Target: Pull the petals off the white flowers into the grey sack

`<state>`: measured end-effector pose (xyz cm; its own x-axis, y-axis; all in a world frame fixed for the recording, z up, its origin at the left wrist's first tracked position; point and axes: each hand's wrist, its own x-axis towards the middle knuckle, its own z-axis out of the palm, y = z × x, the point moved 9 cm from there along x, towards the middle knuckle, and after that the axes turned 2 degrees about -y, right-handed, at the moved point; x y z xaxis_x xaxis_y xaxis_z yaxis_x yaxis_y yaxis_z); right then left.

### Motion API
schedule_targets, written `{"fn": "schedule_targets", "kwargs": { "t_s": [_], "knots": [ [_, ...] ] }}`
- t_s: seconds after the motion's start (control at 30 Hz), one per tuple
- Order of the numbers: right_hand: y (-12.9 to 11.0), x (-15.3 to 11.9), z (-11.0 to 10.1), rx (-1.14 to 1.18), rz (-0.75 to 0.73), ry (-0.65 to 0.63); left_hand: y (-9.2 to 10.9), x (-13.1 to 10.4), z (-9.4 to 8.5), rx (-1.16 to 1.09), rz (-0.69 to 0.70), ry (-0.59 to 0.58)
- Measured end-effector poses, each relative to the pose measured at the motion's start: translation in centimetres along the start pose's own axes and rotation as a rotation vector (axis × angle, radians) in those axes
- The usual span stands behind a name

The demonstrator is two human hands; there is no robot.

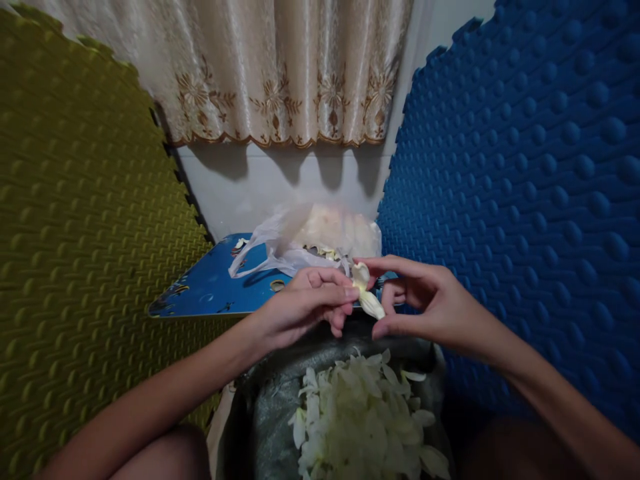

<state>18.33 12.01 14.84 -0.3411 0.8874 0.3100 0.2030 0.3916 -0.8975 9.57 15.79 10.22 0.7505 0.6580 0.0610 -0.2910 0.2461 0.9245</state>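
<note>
Between the thumb and fingers of my left hand point(320, 297) is a pale cream-white flower point(370, 303), closed in a pinch at its middle. One of its petals points up and another slants down to the right. My right hand point(415, 293) curves around the flower's right side, thumb and index finger spread apart. Its index fingertip is by the upper petal and its thumb by the lower tip; whether they touch is unclear. Below both hands lies a heap of loose white petals point(360, 413) on a dark grey-green sack point(275, 407).
A blue board with fish pictures point(210, 277) stands ahead, bearing a translucent plastic bag point(340, 230) with pale contents. A yellow-green foam mat point(90, 220) rises on the left, a blue foam mat point(525, 187) on the right. A beige curtain point(280, 67) hangs behind.
</note>
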Motion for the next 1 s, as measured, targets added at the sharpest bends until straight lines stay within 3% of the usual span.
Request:
{"fn": "schedule_targets", "kwargs": {
  "t_s": [0.23,0.47,0.63,0.83,1.0],
  "knots": [
    [0.1,-0.2,0.8,-0.043,-0.007,-0.117,-1.0,-0.2,0.9,-0.056,-0.058,-0.139],
    [0.5,0.0,1.1,-0.075,-0.012,-0.071,-1.9,-0.1,0.6,0.009,-0.1,-0.09],
    [0.8,0.1,0.7,0.028,-0.02,0.011,-0.7,-0.4,0.3,0.023,-0.006,-0.05],
    [0.6,0.1,-0.6,0.124,-0.067,0.08,0.8,-1.1,1.9,-0.063,-0.008,-0.238],
    [0.2,0.1,0.0,0.101,-0.075,0.07,0.9,-1.1,1.4,-0.04,0.032,-0.187]
  ]
}}
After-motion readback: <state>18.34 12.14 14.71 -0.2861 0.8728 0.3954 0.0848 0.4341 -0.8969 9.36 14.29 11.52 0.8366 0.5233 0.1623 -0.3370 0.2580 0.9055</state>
